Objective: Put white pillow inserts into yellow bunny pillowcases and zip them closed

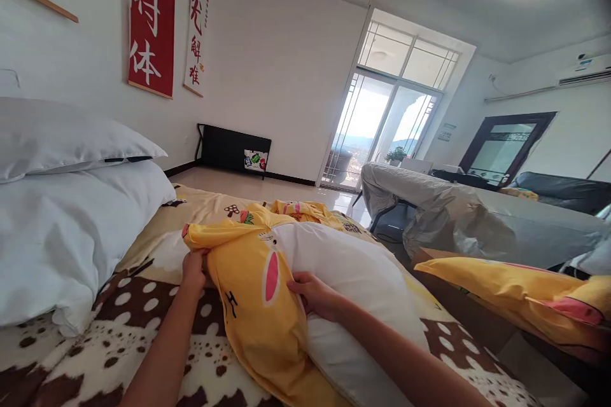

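Observation:
A yellow pillowcase [248, 273] printed with a pink-and-white rabbit ear lies in front of me on the bed, partly lying against a plump white pillow [367, 280]. My left hand [194, 272] grips the pillowcase at its far left edge, fingers mostly behind the cloth. With thumb and fingers pinched together, my right hand [316, 296] holds the pillowcase's right edge, right against the pillow. Whether any of the pillow is inside the case, I cannot tell. Another crumpled yellow cloth [305, 208] lies just beyond.
White pillows [71, 216] are stacked at the left. Beneath everything spreads a brown-and-cream patterned blanket [143, 318]. A yellow-covered pillow [515, 286] sits at the right, near a plastic-draped table [429, 197]. A black folded frame [229, 147] leans by the wall.

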Tool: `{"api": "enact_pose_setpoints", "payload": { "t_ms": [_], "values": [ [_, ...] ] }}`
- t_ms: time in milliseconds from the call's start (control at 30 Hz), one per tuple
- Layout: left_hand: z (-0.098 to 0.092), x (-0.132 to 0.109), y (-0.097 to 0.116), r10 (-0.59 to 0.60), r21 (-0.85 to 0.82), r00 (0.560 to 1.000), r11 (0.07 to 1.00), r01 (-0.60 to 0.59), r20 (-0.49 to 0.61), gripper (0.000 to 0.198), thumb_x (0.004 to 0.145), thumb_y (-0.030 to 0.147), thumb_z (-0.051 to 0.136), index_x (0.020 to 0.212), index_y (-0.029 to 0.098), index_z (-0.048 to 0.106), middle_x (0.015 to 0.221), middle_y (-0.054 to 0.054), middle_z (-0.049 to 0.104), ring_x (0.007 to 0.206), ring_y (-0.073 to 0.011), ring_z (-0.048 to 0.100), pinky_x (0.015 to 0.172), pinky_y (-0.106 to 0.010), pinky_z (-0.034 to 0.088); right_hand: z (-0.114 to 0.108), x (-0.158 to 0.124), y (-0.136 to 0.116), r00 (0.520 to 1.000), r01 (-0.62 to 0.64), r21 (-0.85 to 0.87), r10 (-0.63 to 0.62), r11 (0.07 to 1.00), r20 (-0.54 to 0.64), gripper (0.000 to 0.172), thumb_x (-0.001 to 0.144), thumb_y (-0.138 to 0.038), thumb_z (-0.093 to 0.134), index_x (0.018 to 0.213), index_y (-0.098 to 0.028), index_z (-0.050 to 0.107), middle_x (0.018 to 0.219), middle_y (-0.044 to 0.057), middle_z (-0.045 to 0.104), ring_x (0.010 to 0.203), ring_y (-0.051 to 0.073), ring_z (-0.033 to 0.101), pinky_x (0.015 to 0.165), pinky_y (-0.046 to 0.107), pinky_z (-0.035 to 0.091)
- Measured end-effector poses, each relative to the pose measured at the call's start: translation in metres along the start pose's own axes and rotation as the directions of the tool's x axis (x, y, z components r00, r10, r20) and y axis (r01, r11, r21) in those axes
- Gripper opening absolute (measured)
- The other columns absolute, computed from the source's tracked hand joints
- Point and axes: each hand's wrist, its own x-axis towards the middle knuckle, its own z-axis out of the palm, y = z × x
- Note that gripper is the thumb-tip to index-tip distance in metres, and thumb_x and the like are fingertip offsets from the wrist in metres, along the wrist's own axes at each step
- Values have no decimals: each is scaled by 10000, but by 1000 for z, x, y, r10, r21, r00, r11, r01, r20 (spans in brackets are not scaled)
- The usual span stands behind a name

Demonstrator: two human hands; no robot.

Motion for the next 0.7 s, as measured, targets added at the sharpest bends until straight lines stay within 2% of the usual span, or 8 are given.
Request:
{"api": "enact_pose_setpoints", "payload": {
  "t_ms": [67,167,233,300,467,567,633,700],
  "values": [
    [-5,5,5,74,-22,997,997,-74,-30,188,736,135,546,908,174,611,695,24,643,610,-122,606,569,-217,481,9,4,-1,1000,9,-21,-9,1000,26,297,688,-395,663,871,-162,642,750,22,690,565,127,604,431,200,413],
    [-4,3,10,152,-57,988,987,-150,31,140,783,217,576,913,197,625,844,23,679,725,-99,634,658,-190,501,16,4,-2,998,26,-56,-23,998,54,311,664,-401,655,861,-161,645,777,29,693,615,140,613,457,206,416],
    [-2,2,7,126,-47,991,991,-123,54,193,726,239,681,907,183,642,867,-2,690,729,-124,641,675,-224,517,18,2,-2,999,30,-106,-27,994,33,297,663,-406,646,818,-153,643,753,30,685,617,137,600,466,206,409],
    [-2,3,2,72,-34,997,997,-71,32,242,684,221,732,904,162,648,855,-33,693,710,-153,644,669,-265,529,18,-1,-2,1000,25,-162,-25,987,3,270,671,-401,627,767,-149,636,715,28,671,604,134,585,468,209,404],
    [-6,16,1,39,-60,998,997,-42,-50,299,711,191,694,1002,166,631,890,-37,693,751,-167,661,701,-290,550,24,-5,-15,999,7,-236,1,972,33,215,666,-331,601,793,-162,639,736,21,668,586,136,586,468,220,410],
    [-10,23,7,50,-42,996,998,-53,-69,298,722,238,680,1006,162,632,897,-33,688,747,-163,663,676,-277,551,24,-2,-38,985,91,-482,-151,871,-87,164,731,-278,542,791,-161,640,727,27,673,577,138,589,469,225,412],
    [-16,27,10,43,4,993,999,-43,-113,290,727,297,676,969,142,634,878,-48,682,741,-171,659,644,-272,543,13,6,-61,928,116,-664,-318,739,-192,169,787,-257,499,816,-166,639,736,36,681,619,150,606,525,243,445],
    [-26,31,13,24,61,987,998,-14,-157,309,721,361,679,915,127,631,854,-63,674,716,-180,648,598,-277,528,-11,15,-86,865,90,-760,-428,644,-260,188,819,-248,490,927,-185,630,834,50,698,762,180,631,675,284,480]
  ]
}}
